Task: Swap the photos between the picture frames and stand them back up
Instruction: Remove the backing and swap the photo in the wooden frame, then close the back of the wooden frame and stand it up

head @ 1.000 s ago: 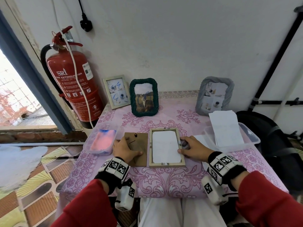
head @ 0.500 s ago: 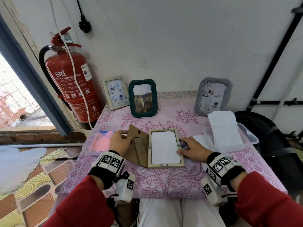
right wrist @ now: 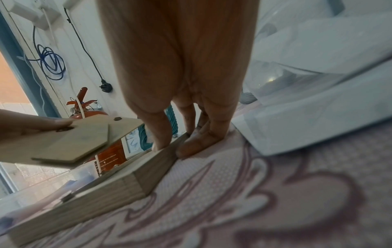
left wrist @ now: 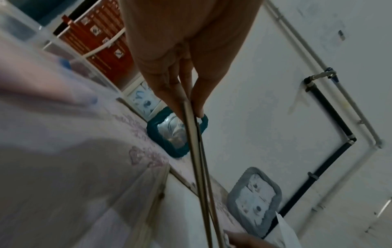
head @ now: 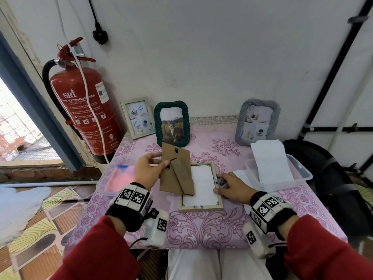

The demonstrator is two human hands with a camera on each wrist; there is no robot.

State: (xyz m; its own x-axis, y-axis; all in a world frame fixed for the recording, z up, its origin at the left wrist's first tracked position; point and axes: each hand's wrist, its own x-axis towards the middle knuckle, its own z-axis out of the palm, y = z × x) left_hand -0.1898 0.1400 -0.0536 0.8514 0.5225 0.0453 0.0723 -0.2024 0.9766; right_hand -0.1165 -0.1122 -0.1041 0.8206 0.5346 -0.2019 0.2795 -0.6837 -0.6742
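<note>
Closing up the wooden frame, I'd judge | it lay face down mid-table, photo back showing | left hand pinched backing board above its 9 o'clock edge | right hand, fingers flat, braced its 3 o'clock rail | next: seat board squarely inside rails.

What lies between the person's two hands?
In the head view, the brown backing board, pinched by the left hand, and the wooden frame lying flat with a white sheet inside, its right edge touched by the right hand.
</note>
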